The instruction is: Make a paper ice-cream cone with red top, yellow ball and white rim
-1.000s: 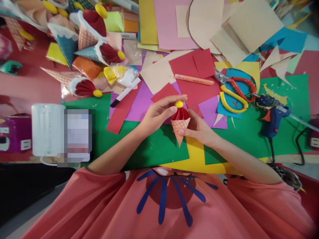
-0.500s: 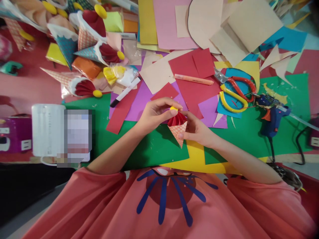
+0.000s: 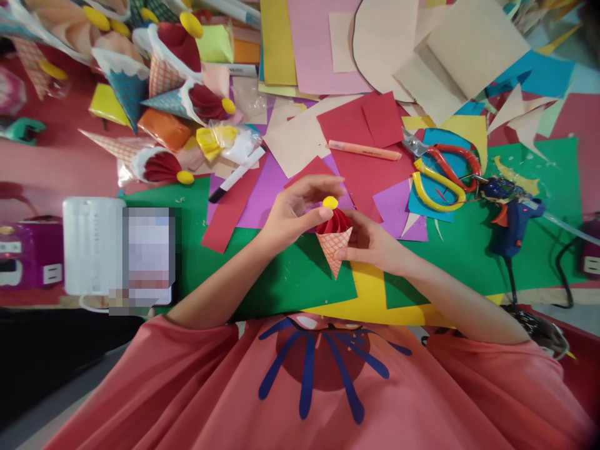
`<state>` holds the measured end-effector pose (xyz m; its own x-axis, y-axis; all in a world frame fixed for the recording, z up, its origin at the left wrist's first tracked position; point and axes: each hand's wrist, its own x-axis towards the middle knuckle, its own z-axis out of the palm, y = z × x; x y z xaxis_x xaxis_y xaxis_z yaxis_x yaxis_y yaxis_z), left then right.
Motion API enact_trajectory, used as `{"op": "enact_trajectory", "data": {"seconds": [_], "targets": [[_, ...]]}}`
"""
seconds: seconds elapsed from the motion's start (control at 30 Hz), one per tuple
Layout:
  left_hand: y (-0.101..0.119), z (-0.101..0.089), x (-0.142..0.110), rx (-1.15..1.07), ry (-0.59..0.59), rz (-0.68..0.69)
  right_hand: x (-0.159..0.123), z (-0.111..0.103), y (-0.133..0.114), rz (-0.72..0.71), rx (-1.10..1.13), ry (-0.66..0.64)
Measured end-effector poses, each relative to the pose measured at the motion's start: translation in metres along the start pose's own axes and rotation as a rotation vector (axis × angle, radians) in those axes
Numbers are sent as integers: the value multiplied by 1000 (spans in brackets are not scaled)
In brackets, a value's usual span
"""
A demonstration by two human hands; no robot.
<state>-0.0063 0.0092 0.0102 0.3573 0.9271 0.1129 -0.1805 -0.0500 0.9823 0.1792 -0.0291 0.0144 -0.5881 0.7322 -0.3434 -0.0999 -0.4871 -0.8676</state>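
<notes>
A paper ice-cream cone (image 3: 334,244) with an orange-checked wrapper and a pleated red top is in my right hand (image 3: 377,244). The thumb lies on the front of the cone and the fingers go behind it, partly hidden. On the red pleats sits a small yellow ball (image 3: 330,202). My left hand (image 3: 295,212) is around the ball with thumb and fingers apart. Its thumb tip is close to the ball's lower left side; I cannot tell whether they touch.
Scissors (image 3: 443,162) and a blue glue gun (image 3: 510,228) lie to the right. Finished paper cones (image 3: 157,169) cluster at upper left. A black-and-white marker (image 3: 237,174) and an orange marker (image 3: 364,150) rest on paper scraps. A phone (image 3: 149,256) lies left by a white box (image 3: 94,247).
My left fingers have lifted and spread away from the yellow ball, which now shows more fully. The cone stays in my right hand, tilted slightly differently.
</notes>
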Motion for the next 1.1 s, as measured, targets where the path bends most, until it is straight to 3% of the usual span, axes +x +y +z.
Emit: {"op": "enact_trajectory", "data": {"seconds": [0.1,0.27,0.4,0.63,0.77,0.93,1.1], "targets": [[2,-11,4,130,95,74,-3,-3,-9,-36,-48,63],[8,-56,16,684,345,182,-1,-16,-26,-121,-181,204],[9,-82,20,896,417,163,11,-28,-29,-124,-216,257],[10,-90,21,1067,545,-10,25,-35,-23,-169,-288,265],[13,-93,19,1131,572,-103,26,-38,-25,-233,-500,327],[6,-93,16,1112,520,-105,26,-45,-28,-297,-967,427],[-2,-96,15,1081,561,1,22,-46,-24,-384,-1130,447]]}}
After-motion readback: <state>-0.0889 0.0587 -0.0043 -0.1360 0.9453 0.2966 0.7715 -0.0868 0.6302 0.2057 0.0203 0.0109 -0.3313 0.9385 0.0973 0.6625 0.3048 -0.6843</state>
